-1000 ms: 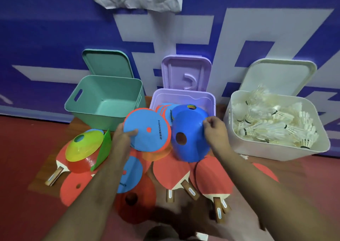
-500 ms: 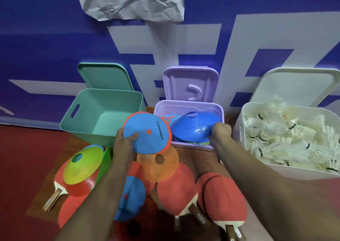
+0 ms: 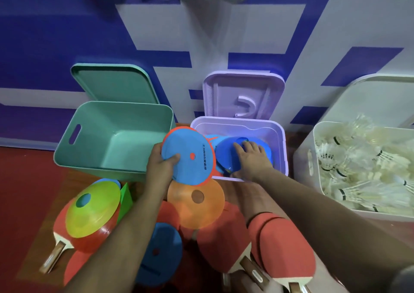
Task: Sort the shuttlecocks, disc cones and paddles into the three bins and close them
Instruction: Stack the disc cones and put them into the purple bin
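My left hand (image 3: 161, 165) grips a flat blue disc with an orange rim (image 3: 190, 157), held tilted between the green bin (image 3: 112, 140) and the purple bin (image 3: 280, 149). My right hand (image 3: 251, 158) lies with straight fingers on a blue disc cone (image 3: 226, 153) inside the purple bin, on top of other blue cones. The white bin (image 3: 305, 158) on the right is full of shuttlecocks (image 3: 358, 158). The green bin holds nothing. An orange cone (image 3: 195, 205), a yellow-green cone (image 3: 94, 209), a blue disc (image 3: 161, 259) and red paddles (image 3: 284, 248) lie on the floor.
All three lids stand open against the blue and white wall: green lid (image 3: 112, 84), purple lid (image 3: 242, 95), white lid (image 3: 369, 100). A red paddle with a wooden handle (image 3: 53, 257) lies under the yellow-green cone. A green piece (image 3: 125, 198) stands beside it.
My right hand carried the blue cone from in front of the purple bin down into it and now lies flat on it. My left hand kept the blue disc roughly where it was.
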`<state>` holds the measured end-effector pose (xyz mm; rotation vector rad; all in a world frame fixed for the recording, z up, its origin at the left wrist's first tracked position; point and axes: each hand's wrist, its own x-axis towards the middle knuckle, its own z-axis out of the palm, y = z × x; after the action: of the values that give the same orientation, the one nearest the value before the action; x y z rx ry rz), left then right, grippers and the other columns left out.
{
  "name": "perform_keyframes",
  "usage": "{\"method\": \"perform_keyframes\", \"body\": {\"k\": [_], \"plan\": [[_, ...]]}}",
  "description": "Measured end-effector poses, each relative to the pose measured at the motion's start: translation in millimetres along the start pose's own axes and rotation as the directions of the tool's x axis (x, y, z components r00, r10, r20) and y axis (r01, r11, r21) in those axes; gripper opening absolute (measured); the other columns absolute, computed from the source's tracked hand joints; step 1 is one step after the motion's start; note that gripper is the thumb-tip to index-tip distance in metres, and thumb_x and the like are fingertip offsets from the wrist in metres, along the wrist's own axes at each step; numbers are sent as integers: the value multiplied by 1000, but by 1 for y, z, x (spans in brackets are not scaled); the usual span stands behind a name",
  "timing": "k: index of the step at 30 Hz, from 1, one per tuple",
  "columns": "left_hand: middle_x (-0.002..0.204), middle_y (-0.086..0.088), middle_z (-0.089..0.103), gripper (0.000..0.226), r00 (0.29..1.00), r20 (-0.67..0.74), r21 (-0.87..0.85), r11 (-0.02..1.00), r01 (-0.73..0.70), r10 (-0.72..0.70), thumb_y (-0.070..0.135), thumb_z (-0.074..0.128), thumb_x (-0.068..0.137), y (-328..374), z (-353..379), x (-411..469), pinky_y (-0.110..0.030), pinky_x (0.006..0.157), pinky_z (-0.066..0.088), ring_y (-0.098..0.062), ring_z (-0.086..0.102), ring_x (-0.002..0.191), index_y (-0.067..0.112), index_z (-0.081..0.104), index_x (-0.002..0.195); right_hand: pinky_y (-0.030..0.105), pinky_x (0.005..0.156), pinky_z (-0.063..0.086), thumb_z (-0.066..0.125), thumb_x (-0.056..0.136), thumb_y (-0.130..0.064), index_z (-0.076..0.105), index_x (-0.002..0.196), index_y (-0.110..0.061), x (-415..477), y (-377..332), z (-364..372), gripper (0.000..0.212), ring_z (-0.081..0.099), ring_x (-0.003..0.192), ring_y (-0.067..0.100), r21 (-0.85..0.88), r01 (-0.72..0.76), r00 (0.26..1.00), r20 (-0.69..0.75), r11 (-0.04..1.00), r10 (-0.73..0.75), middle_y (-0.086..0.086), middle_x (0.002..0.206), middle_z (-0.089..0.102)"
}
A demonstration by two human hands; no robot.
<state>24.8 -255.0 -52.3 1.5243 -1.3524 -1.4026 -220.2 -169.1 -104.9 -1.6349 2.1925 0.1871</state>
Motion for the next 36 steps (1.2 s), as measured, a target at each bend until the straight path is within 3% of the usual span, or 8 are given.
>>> {"method": "perform_keyframes", "body": {"k": [5, 10, 15, 21, 26, 29, 33, 36], "plan": [[101, -3, 65, 28, 999, 1, -29, 999, 42, -42, 2, 65, 81, 1, 10, 7, -37, 80, 52, -25, 62, 94, 19, 55, 102, 63, 115, -1, 56, 75, -66, 1, 154, -22, 10, -4, 9, 106, 7, 145, 38, -238, -19, 1000, -6, 971, 18, 16, 149, 22], [103, -5, 67, 27, 996, -13, -45, 995, 85, -85, 13, 66, 75, -2, 17, 11, -47, 85, 54, -28, 64, 97, 21, 57, 98, 64, 113, 8, 58, 70, -64, 12, 152, -19, 8, 0, 11, 104, 20, 137, 39, -169, -6, 994, -104, 986, -12, 20, 142, 31], [102, -4, 67, 32, 994, -33, -27, 994, 105, -106, 22, 62, 66, -2, 27, 10, -49, 86, 54, -26, 65, 96, 22, 58, 98, 62, 114, 9, 49, 65, -71, 9, 153, -21, 2, 16, 2, 109, 22, 137, 38, 34, -100, 987, -125, 994, 103, 17, 142, 32], [105, -4, 66, 29, 993, -71, 21, 995, 100, -98, 18, 64, 75, -7, 32, 7, -48, 88, 54, -25, 64, 96, 18, 57, 104, 72, 107, -5, 49, 64, -84, -15, 152, -21, 11, -9, 16, 125, 11, 141, 44, -107, -194, 980, 23, 975, 197, 20, 144, 29], [104, -3, 66, 28, 993, -99, 61, 996, 70, -64, 16, 63, 77, -11, 31, 6, -44, 86, 54, -24, 63, 95, 19, 56, 104, 73, 107, 4, 51, 69, -78, -12, 152, -17, 19, -22, 15, 121, 14, 139, 48, -207, -196, 979, 15, 958, 204, 25, 146, 27], [104, -5, 66, 25, 991, -115, 63, 996, 70, -63, 7, 63, 82, -12, 32, 7, -43, 86, 54, -24, 63, 94, 16, 55, 104, 66, 110, 12, 57, 64, -73, 2, 152, -20, 14, -16, 12, 116, 24, 133, 45, -62, -210, 977, -41, 976, 208, 23, 143, 31], [106, -6, 66, 27, 992, -98, 15, 997, 82, -80, 7, 63, 82, -13, 38, 10, -44, 87, 54, -25, 64, 97, 16, 57, 107, 52, 104, 34, 60, 55, -64, 16, 146, -23, 4, 16, 0, 109, 36, 122, 40, 326, -222, 955, -116, 919, 272, 17, 136, 43], [107, -7, 67, 29, 995, -15, 2, 995, 98, -98, 12, 64, 78, -14, 56, 17, -48, 87, 54, -27, 64, 99, 21, 57, 104, 45, 104, 35, 65, 61, -56, 19, 146, -20, -5, 34, -9, 103, 42, 118, 38, 448, -201, 944, -150, 871, 295, 18, 130, 50]]}}
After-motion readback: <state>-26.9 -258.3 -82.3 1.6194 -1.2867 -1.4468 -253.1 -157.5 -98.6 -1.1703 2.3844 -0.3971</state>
